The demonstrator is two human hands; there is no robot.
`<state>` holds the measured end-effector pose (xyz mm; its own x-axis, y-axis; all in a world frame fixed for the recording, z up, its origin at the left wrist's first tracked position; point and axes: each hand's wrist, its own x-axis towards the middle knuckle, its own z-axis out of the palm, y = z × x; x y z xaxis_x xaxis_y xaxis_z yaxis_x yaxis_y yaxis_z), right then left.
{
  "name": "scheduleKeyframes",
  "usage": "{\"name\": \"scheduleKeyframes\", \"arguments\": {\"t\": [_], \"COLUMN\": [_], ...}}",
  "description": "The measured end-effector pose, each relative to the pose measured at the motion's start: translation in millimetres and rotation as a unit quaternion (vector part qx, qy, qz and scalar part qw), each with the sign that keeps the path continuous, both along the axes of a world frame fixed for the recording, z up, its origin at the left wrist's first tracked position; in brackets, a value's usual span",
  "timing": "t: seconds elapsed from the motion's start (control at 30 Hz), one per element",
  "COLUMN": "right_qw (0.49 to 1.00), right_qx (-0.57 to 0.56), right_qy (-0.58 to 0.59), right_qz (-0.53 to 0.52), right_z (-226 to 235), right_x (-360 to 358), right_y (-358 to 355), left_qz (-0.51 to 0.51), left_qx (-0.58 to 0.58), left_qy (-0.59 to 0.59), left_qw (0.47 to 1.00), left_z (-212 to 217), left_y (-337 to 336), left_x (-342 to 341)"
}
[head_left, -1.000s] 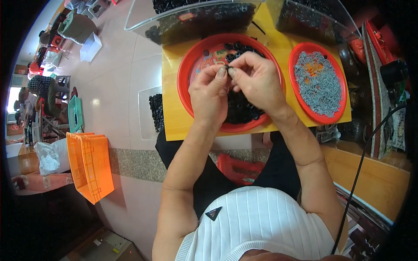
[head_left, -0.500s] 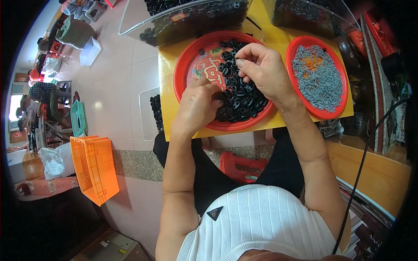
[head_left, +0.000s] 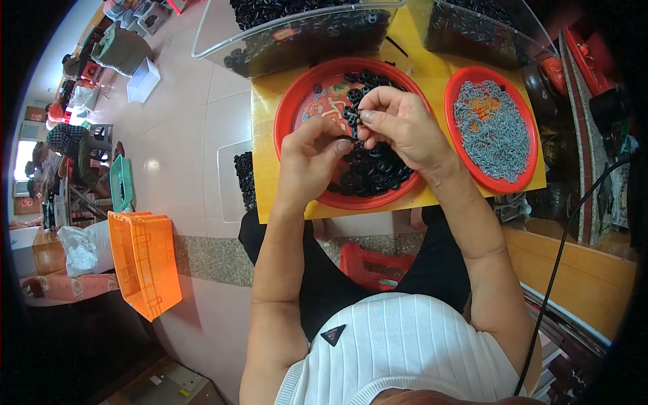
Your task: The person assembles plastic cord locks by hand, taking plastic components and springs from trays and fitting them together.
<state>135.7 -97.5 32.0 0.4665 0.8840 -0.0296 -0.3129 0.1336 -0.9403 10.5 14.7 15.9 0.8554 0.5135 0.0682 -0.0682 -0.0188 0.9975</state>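
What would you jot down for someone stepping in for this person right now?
Left hand: fingertips pinched on small black rings over the big red tray.
Right hand: pinching a small black ring above the same tray.
Black rings heaped in that tray; grey metal pieces fill the smaller red tray to the right.
Done: cannot tell.
Left: both heaps still large.

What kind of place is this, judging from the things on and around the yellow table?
Probably a small assembly workshop. The round red plastic tray holds many small black rubber rings, a second red tray holds grey metal pieces, and an orange plastic crate stands on the tiled floor.
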Motion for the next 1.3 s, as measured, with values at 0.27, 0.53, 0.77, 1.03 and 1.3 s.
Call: {"name": "scheduleKeyframes", "arguments": {"t": [0.27, 0.53, 0.77, 1.03, 1.3], "right_qw": [0.998, 0.998, 0.995, 0.990, 0.992], "right_qx": [0.027, 0.019, 0.026, 0.064, 0.065], "right_qy": [0.061, 0.060, 0.098, 0.122, 0.102], "right_qz": [-0.022, -0.014, 0.004, -0.040, -0.043], "right_z": [-4, -3, -4, -4, 1], "right_x": [-11, -14, -13, -14, -13], "right_y": [6, 4, 4, 5, 4], "left_qz": [0.012, -0.001, 0.016, 0.085, 0.085], "left_qx": [-0.165, -0.232, -0.233, -0.205, -0.176], "left_qy": [-0.085, -0.086, -0.111, -0.130, -0.151], "left_qw": [0.982, 0.969, 0.966, 0.966, 0.969], "left_z": [-2, -1, -2, -4, -8], "left_y": [2, -1, 0, -7, -8], "left_x": [0, 1, 3, 4, 3]}}
